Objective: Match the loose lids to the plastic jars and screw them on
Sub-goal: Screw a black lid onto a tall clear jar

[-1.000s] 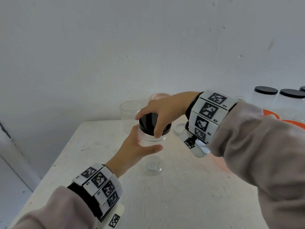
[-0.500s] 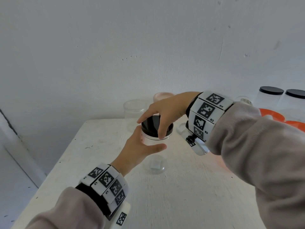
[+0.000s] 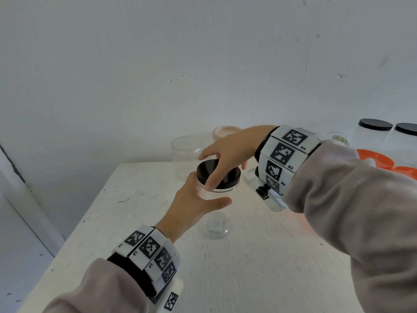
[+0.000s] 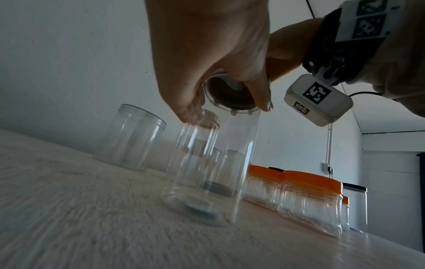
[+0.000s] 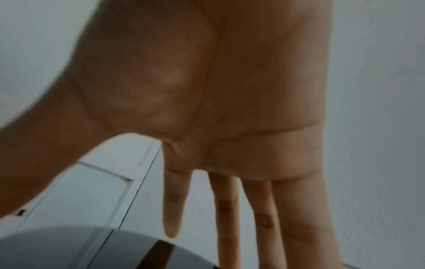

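Two hands work one tall clear jar (image 3: 214,195) standing near the middle of the white table (image 3: 248,267). Left hand (image 3: 194,206) wraps the jar's upper wall, thumb across the front. Right hand (image 3: 228,154) arches over the black lid (image 3: 209,170) on the jar's mouth, thumb and fingertips gripping its rim. Open jar (image 3: 186,147) stands behind by the wall. Orange-lidded jars (image 4: 310,200) grouped at right.
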The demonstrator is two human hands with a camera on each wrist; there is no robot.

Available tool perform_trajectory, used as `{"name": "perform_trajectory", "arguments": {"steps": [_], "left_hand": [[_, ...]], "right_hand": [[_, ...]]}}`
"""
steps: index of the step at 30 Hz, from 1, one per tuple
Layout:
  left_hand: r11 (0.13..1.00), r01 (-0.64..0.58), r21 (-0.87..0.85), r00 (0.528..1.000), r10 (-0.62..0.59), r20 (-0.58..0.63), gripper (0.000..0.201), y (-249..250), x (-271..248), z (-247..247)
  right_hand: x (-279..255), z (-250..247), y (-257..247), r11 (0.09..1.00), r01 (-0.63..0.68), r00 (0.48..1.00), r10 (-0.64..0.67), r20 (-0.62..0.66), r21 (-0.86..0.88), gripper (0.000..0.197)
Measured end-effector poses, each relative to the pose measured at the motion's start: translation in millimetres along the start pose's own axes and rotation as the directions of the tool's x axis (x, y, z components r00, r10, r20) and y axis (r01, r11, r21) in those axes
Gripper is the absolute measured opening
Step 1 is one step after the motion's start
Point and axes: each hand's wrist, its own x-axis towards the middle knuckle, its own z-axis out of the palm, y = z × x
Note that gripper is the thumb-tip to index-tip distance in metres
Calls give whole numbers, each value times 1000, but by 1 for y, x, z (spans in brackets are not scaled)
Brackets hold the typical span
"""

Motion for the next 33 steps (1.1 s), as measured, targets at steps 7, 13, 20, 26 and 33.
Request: {"name": "perform_trajectory", "arguments": {"steps": [7,13,20,26,33], "left_hand": [[1000,-5,-22,1000,5,4,84,-2,0,-1],[1000,-7,-1,1000,7,2,85,-4,1,-1],[1000,-5,-3,1000,5,-10,86,-6,2,0],[1000,5,24,1000,-5,-15,86,-6,1,0],[1000,3,27,1000,-3,-12,85,-6,1,-1]], "right_hand": [[1,-9,-1,996,85,995,-86,56,11,73],[3,-2,-2,1000,21,999,-21,-30,-17,71],[-2,-6,-5,991,28,999,-23,42,-132,87],[-1,1,-5,993,-18,997,9,-81,-116,74],[0,-1,-6,991,-13,1000,13,-3,-136,80]]}}
